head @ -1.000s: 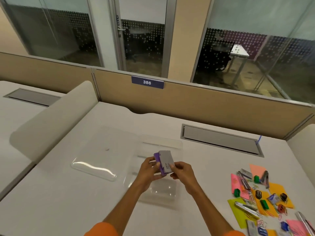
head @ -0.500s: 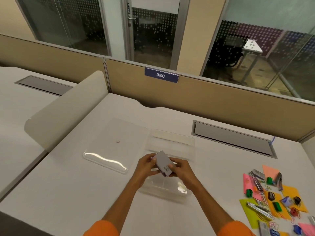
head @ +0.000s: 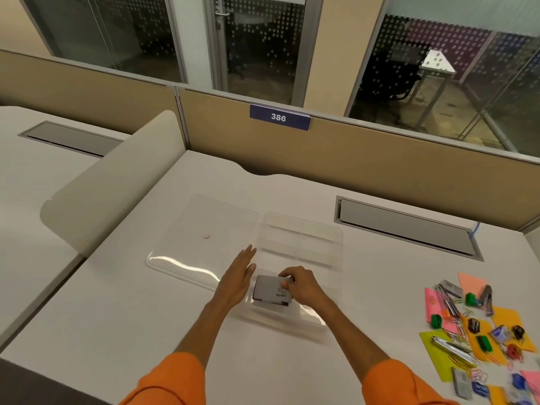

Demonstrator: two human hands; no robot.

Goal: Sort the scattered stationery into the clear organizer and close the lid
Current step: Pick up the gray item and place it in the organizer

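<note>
Desk surface (head: 117, 331), white and broad, carries everything. The clear organizer (head: 321, 244) lies open on it. Its far compartments look bare, though the clear plastic makes that hard to confirm. The lid (head: 198, 229) is laid out flat to the left of the organizer and touches it along that side.

Well to the right of the organizer sits the scattered stationery (head: 482, 331), a loose heap of coloured paper notes, binder clips, paper clips and small metal pieces. None of it is inside the organizer.

The left hand (head: 236, 282) is at the organizer's near-left edge, fingers straight and together, gripping nothing. Whether the palm rests on the plastic is not clear. The right hand (head: 301, 285) is over the organizer's near end, its fingers curled down onto the top of a gray box (head: 271, 290). The box lies flat in the organizer's near-left part. A tiny pink dot (head: 207, 236) shows on the lid, left of the organizer.

As a judgement, the task has barely begun. One item is being seated in the organizer and has not been let go. The whole heap remains to be sorted into compartments, and the lid is not yet swung over and shut.
</note>
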